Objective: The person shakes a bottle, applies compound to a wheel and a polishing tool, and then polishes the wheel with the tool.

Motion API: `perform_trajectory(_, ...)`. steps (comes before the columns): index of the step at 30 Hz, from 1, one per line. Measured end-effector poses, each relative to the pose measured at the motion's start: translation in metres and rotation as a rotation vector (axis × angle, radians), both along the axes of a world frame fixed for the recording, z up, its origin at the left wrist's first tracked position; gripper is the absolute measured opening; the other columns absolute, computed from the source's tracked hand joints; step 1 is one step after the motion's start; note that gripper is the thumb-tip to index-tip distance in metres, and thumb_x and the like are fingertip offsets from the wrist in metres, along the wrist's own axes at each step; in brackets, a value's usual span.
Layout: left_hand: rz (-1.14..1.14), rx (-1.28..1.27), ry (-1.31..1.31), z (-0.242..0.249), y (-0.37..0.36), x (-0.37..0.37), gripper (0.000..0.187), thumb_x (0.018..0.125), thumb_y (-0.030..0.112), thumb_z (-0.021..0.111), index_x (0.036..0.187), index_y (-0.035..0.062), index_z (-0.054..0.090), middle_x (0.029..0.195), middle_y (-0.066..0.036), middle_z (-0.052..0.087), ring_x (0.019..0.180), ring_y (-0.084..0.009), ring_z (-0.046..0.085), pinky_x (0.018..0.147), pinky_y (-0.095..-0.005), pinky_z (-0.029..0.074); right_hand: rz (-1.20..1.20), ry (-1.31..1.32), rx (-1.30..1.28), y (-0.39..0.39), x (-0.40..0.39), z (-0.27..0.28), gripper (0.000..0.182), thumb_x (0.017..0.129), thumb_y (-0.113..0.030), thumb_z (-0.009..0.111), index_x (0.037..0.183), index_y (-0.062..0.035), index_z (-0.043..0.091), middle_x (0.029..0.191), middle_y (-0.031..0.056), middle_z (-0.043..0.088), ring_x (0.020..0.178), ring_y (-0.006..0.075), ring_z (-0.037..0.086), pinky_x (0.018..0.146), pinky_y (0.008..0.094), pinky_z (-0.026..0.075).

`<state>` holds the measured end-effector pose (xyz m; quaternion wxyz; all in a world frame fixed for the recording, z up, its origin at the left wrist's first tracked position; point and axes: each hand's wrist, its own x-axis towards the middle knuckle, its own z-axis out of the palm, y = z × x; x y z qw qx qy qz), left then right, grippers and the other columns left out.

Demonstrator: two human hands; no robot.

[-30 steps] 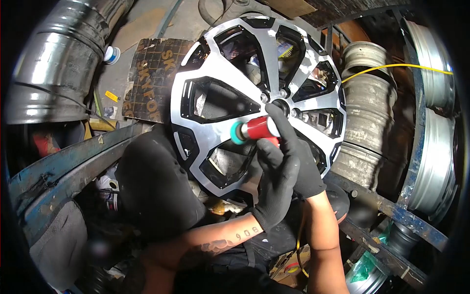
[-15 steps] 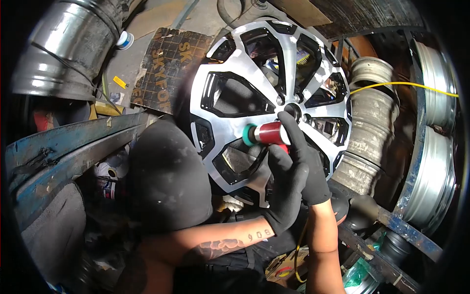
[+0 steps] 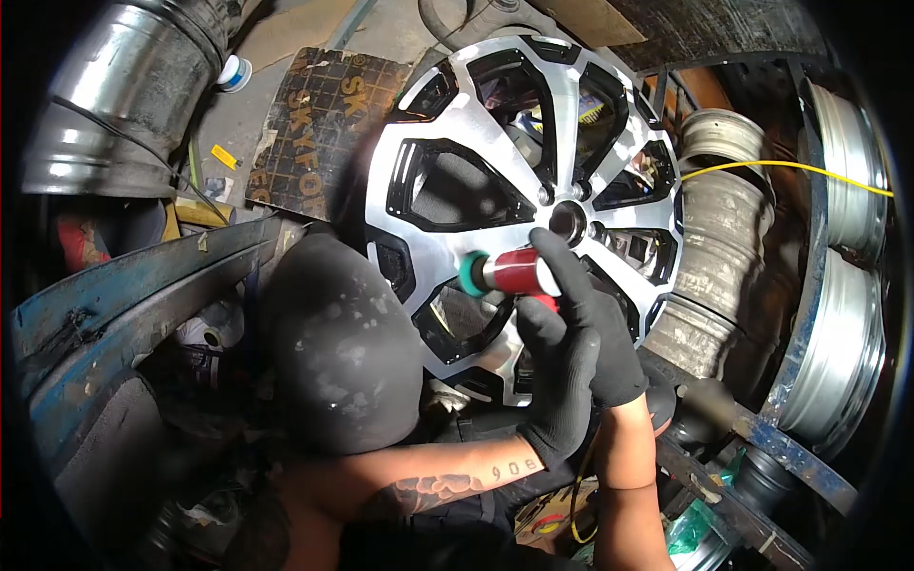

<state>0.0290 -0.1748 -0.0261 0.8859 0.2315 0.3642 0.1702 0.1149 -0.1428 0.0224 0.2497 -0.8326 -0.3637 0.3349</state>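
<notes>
Head view: left hand (image 3: pixel 560 381) and right hand (image 3: pixel 598 343), both in black gloves, fingers wrapped tight around a red polishing tool (image 3: pixel 514 272). Its teal pad (image 3: pixel 468 273) sits against a lower-left spoke of the alloy wheel (image 3: pixel 519 205), just below the hub. Bare steel rims (image 3: pixel 838 352) stacked at right; yellow cable (image 3: pixel 790 167) crosses them.

Wheel (image 3: pixel 514 181) standing in the middle, leaning back. Knee (image 3: pixel 343 352) in front of it, low on the left. Big pipe (image 3: pixel 114 95) far left. Mat (image 3: pixel 319 124) behind the wheel. Stacked rims (image 3: pixel 709 238) on the right.
</notes>
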Motion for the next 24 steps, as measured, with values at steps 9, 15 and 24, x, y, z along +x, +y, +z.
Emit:
perform_trajectory(9,0.035,-0.094,-0.016,0.006,0.005,-0.005,0.072,0.103,0.029,0.054,0.155,-0.0015,0.016,0.149,-0.021,0.032,0.142,-0.0304,0.035,0.114,-0.0433,0.034,0.123,-0.189,0.071,-0.003,0.002,-0.007,0.059,0.099,-0.034,0.067,0.152,-0.0165,0.048,0.119,0.0185,0.072,0.101,0.0399,0.071,0.083,0.0429,0.056)
perform_trajectory(15,-0.089,-0.024,-0.019,0.009,0.019,-0.001,0.076,0.105,0.031,0.052,0.159,-0.0001,0.009,0.157,-0.02,0.023,0.15,-0.0301,0.025,0.12,-0.0415,0.025,-0.092,-0.012,-0.046,-0.001,0.004,0.005,0.06,0.099,-0.034,0.067,0.152,-0.0163,0.047,0.121,0.021,0.07,0.106,0.0424,0.07,0.085,0.0422,0.056)
perform_trajectory(24,-0.183,0.023,-0.041,-0.004,0.017,0.01,0.072,0.107,0.037,0.049,0.159,0.0021,0.014,0.154,-0.015,0.032,0.143,-0.0231,0.035,0.118,-0.0384,0.032,-0.128,-0.071,0.002,-0.013,0.014,-0.012,0.066,0.099,-0.034,0.066,0.157,-0.0173,0.039,0.117,0.0222,0.071,0.102,0.0378,0.072,0.086,0.042,0.054)
